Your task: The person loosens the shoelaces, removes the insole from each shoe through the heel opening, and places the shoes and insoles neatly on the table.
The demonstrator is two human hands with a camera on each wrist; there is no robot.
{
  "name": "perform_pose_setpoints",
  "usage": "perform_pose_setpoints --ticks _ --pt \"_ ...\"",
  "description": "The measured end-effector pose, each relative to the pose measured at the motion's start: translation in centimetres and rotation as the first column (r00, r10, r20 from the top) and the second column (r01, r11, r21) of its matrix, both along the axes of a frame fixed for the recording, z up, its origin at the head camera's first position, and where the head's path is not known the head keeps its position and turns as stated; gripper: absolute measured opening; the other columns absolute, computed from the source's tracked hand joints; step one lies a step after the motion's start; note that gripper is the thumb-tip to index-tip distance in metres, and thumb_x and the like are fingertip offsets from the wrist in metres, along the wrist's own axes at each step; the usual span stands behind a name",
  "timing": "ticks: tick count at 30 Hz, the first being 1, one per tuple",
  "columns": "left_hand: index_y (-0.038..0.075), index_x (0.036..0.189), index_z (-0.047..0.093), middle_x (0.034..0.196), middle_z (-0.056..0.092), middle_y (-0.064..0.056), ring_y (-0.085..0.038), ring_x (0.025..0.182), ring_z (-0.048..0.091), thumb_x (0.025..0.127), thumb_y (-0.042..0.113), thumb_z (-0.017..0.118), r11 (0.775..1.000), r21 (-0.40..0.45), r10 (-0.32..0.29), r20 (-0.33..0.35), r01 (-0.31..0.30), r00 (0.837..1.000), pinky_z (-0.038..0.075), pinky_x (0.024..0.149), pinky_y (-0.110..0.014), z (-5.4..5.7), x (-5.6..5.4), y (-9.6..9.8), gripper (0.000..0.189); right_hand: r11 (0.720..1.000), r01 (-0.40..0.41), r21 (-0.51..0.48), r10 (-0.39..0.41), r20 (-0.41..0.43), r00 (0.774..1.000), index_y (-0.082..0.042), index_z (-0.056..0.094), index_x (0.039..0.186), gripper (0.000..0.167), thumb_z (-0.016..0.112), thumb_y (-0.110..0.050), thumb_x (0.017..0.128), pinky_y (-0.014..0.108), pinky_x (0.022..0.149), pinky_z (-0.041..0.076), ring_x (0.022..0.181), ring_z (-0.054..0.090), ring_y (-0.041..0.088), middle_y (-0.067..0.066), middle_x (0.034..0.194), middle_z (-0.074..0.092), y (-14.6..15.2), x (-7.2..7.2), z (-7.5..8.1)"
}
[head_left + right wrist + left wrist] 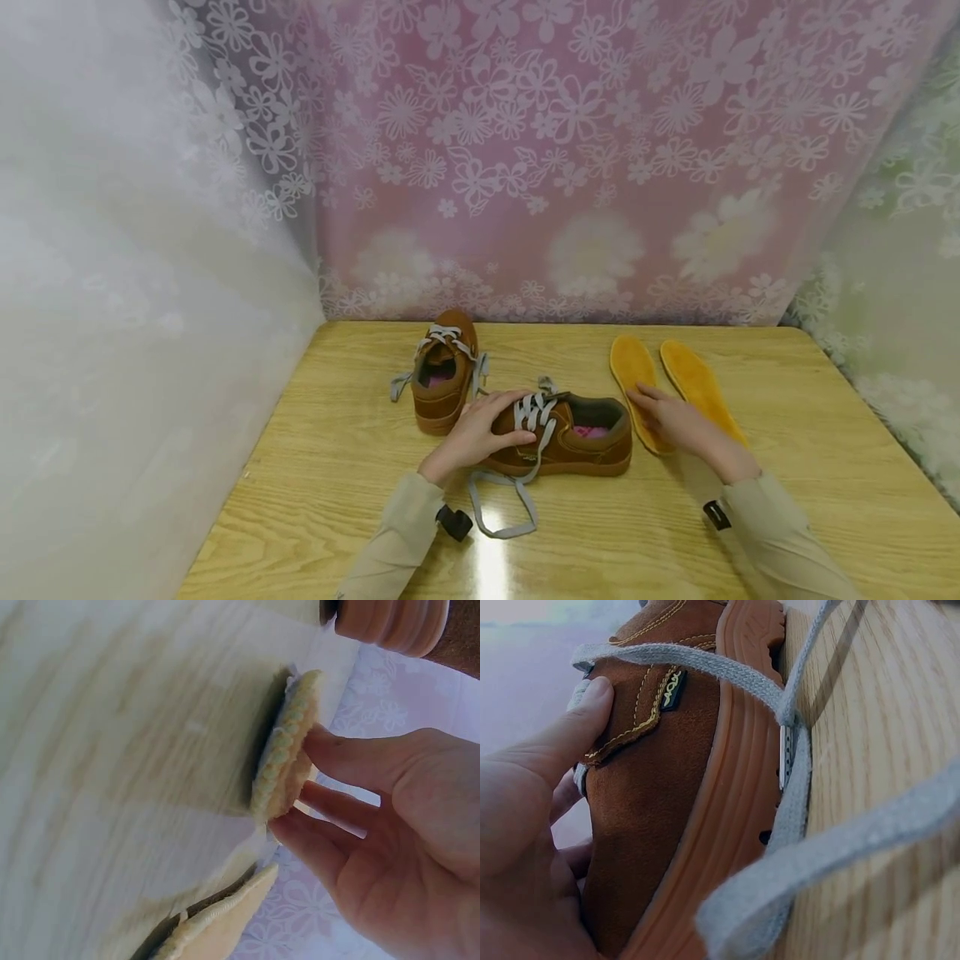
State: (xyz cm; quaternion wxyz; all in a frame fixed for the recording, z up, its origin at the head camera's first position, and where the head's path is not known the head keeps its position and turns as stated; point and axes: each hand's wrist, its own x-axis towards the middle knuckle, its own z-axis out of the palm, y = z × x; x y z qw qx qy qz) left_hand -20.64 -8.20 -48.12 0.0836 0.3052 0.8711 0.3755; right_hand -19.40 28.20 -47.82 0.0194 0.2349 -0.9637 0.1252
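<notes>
A brown suede sneaker (pixel 588 454) with grey laces lies across the table, toe to the left. My left hand (pixel 480 433) grips its front part, the thumb (pixel 592 705) by the laces and the other fingers over the far side. Pink lining shows inside the shoe, and one long lace (pixel 510 532) trails in a loop on the table. My right hand (pixel 678 421) rests its thumb and fingertips on the left yellow insole (pixel 632 358), which lies just right of the shoe's heel. In the right wrist view the fingers are fairly straight against the fuzzy insole (pixel 289 750).
A matching brown sneaker (pixel 438 404) stands at the back left, toe away, its laces loose. The second yellow insole (pixel 693 375) lies to the right of the first. Floral curtains (pixel 525 167) hang behind and beside the wooden table (pixel 337 467).
</notes>
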Motion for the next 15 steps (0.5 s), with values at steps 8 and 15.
perform_pose_setpoints --ticks 8,15 --pt "0.029 0.155 0.043 0.156 0.046 0.002 -0.026 0.144 0.041 0.095 0.044 0.07 0.995 0.082 0.053 -0.042 -0.05 0.998 0.032 0.117 -0.056 0.6 0.7 -0.7 0.068 0.99 0.045 -0.132 -0.048 -0.018 0.999 0.001 0.051 0.146 0.049 0.064 -0.009 0.1 0.057 0.081 0.055 0.101 0.066 0.046 0.032 0.139 0.054 -1.5 -1.5 2.3" --pt "0.018 0.124 0.068 0.12 0.066 0.003 -0.015 0.109 0.065 0.098 0.03 0.069 0.982 0.154 0.127 -0.127 -0.107 0.984 0.054 0.094 -0.037 2.4 3.9 -1.7 0.029 0.879 -0.038 -0.474 0.151 0.203 0.967 -0.009 0.043 0.155 0.048 0.043 -0.028 0.111 0.064 0.107 0.04 0.136 0.048 0.042 0.018 0.153 0.047 -4.5 -3.1 3.7"
